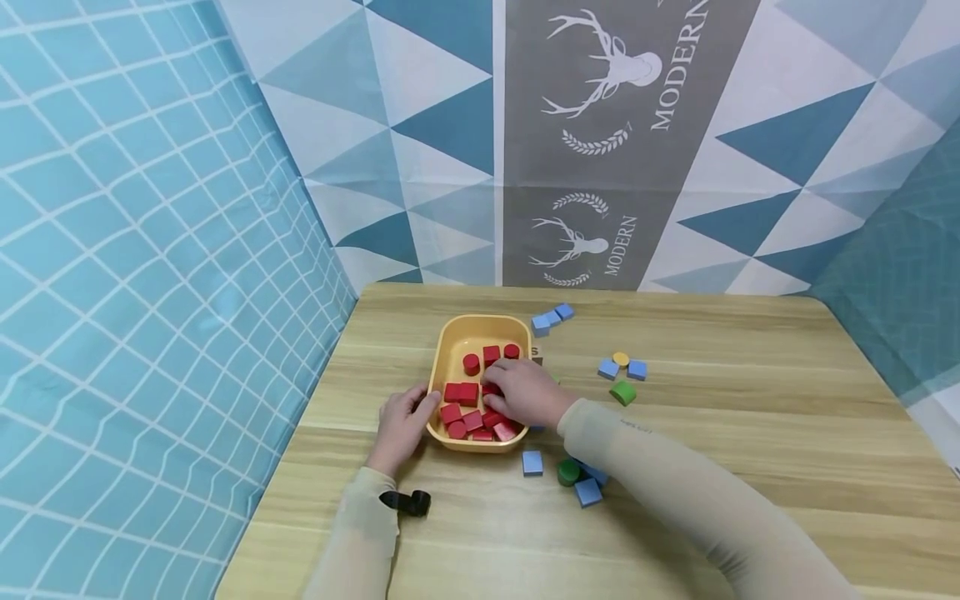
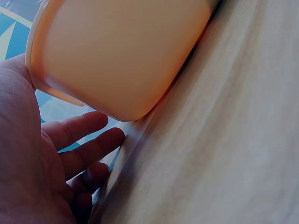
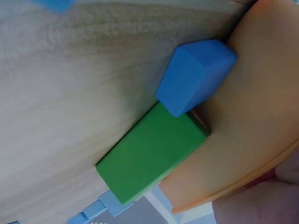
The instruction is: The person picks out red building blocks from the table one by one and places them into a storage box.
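Observation:
A yellow-orange plastic tray (image 1: 455, 340) with raised sides stands on the table, holding several red blocks (image 1: 468, 394), some boxy and some round. My left hand (image 1: 399, 427) grips its left side, the thumb hooked over the rim. In the left wrist view the fingers (image 2: 86, 154) lie loosely bent beside the tray's outer wall (image 2: 121, 51). My right hand (image 1: 525, 390) reaches over the right rim into the tray, fingertips down among the red blocks. One red block (image 1: 489, 389) shows between thumb and fingers; I cannot tell whether they hold it. In the right wrist view the rim hides the fingertips.
Outside the tray's right wall lie a green block (image 3: 152, 151) and a blue block (image 3: 196, 74). More blue blocks (image 1: 532, 463), a green cylinder (image 1: 568, 472), a green piece (image 1: 622, 392) and a yellow disc (image 1: 620, 359) are scattered rightward. Several blue blocks (image 1: 552, 318) line up behind.

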### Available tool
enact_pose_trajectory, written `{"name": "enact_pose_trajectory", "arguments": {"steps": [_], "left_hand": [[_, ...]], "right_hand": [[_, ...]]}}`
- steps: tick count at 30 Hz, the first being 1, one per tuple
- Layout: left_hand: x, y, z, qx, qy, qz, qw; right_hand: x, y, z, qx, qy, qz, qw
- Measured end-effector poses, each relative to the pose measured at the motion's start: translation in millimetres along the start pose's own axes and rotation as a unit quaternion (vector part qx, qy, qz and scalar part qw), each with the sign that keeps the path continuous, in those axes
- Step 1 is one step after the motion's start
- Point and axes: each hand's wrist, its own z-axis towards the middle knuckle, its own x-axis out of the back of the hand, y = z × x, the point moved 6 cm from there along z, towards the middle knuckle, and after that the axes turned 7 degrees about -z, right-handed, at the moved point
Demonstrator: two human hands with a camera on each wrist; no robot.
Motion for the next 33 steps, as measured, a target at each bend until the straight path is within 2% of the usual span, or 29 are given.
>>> {"name": "enact_pose_trajectory", "arguments": {"steps": [3, 7, 11, 14, 17, 23, 28, 33], "left_hand": [[-0.4, 0.2, 1.2, 0.003, -0.001, -0.005, 1.0000], [-1.4, 0.4, 0.4, 0.005, 0.001, -0.010, 0.9999], [-5.0, 0.4, -0.7, 0.001, -0.003, -0.008, 1.0000], [-5.9, 0.1, -1.2, 0.001, -0.006, -0.007, 1.0000], [-4.0, -0.9, -1.7, 0.006, -0.008, -0.010, 0.9999], [4.5, -6.5, -5.6, 0.021, 0.003, -0.013, 0.9997], [10.8, -4.0, -12.8, -0.010, 0.014, 0.013, 0.9998], [21.5, 0.5, -22.3, -0.016, -0.002, 0.010, 0.9998]], "right_hand": [[0, 0, -2.1, -0.006, -0.009, 0.011, 0.9999], [1, 3, -8.9, -0.023, -0.005, 0.057, 0.9981], [9, 13, -27.6, -0.030, 0.036, 0.117, 0.9921], [20, 28, -49.3, -0.047, 0.071, 0.136, 0.9871], [32, 55, -74.3, -0.082, 0.100, 0.137, 0.9821], [54, 134, -123.7, -0.176, 0.140, 0.120, 0.9670], [60, 186, -164.0, -0.264, 0.114, 0.120, 0.9503], [49, 216, -195.6, -0.305, 0.090, 0.125, 0.9398]]}}
